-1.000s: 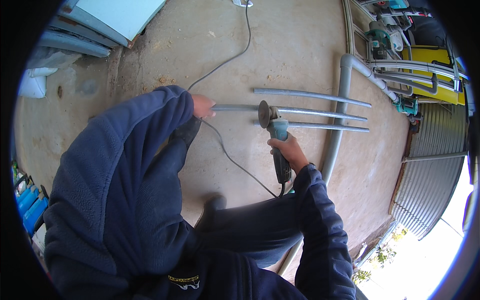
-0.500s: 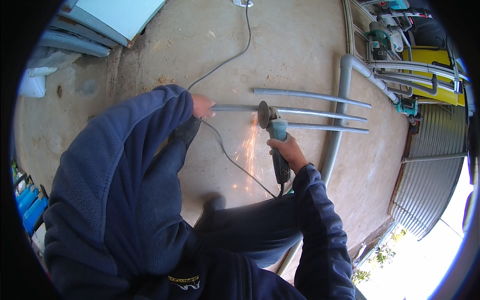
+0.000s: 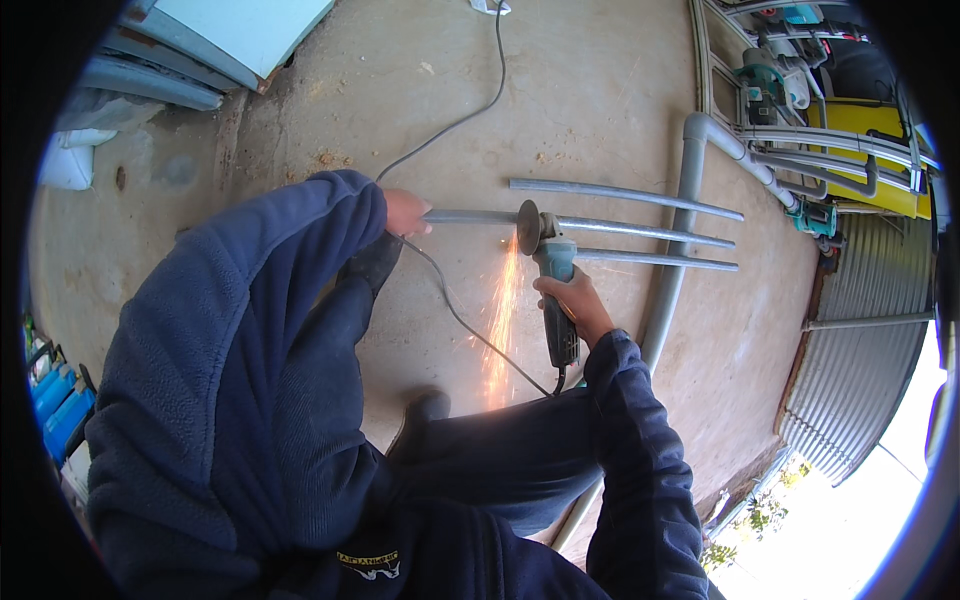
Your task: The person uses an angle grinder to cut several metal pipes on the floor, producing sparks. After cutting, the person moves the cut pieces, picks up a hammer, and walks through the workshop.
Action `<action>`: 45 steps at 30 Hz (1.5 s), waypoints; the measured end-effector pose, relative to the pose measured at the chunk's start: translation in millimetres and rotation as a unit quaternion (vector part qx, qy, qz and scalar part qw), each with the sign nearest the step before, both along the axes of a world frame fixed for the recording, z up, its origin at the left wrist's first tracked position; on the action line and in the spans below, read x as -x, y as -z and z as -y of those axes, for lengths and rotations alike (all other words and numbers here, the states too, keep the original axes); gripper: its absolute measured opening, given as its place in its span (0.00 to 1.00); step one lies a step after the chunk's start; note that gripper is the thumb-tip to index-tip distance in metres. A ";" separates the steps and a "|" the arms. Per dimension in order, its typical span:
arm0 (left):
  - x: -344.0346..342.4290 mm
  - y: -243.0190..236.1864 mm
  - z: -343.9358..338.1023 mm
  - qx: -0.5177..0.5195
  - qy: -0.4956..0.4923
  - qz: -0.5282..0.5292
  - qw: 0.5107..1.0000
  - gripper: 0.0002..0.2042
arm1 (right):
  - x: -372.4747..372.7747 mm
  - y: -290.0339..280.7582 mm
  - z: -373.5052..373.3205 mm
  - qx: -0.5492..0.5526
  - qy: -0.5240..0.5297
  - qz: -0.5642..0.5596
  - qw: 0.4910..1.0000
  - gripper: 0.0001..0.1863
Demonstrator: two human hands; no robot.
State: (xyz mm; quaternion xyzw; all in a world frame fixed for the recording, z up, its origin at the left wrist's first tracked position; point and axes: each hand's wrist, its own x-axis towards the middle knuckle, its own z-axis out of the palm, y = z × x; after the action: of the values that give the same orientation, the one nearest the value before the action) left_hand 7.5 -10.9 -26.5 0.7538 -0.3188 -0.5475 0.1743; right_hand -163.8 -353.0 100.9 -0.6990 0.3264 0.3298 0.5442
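Note:
My left hand (image 3: 406,212) is closed round the left end of a grey metal tube (image 3: 640,231). In my right hand (image 3: 580,303) is a teal and black angle grinder (image 3: 556,262), gripped by its body. The grinder's disc (image 3: 528,227) stands across the tube, and a dense stream of orange sparks (image 3: 503,320) runs from the contact toward my legs. Two more metal tubes lie on either side of the held one, a farther tube (image 3: 620,194) and a nearer tube (image 3: 655,259). The cut itself is hidden behind the disc.
A thick grey pipe (image 3: 688,165) lies under the right ends of the tubes. The grinder's cord (image 3: 448,293) crosses the floor near my boot (image 3: 428,405). Pumps and pipework (image 3: 765,80) stand at the far right, beside corrugated sheet (image 3: 865,330). A pale cabinet (image 3: 235,35) is far left.
The spark stream has grown brighter, denser and longer. Both hands, the tube and the grinder hold nearly the same places.

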 end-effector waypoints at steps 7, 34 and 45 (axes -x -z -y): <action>0.0 6.1 -1.3 0.012 0.016 0.010 1.000 0.23 | -4.5 -2.0 -1.8 0.026 -0.007 0.001 1.000 0.27; 5.9 16.7 -4.8 0.041 0.016 0.046 0.998 0.26 | -9.5 9.1 -1.1 0.050 -0.024 0.024 0.998 0.22; 3.0 12.6 -3.5 0.026 0.023 0.030 0.999 0.27 | -3.0 7.0 0.8 0.024 -0.016 0.013 1.000 0.28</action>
State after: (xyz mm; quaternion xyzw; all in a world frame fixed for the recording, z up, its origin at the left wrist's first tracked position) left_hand 4.5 -7.4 -39.1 0.7578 -0.3548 -0.5200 0.1714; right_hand -160.8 -353.8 93.9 -0.7211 0.3160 0.3213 0.5262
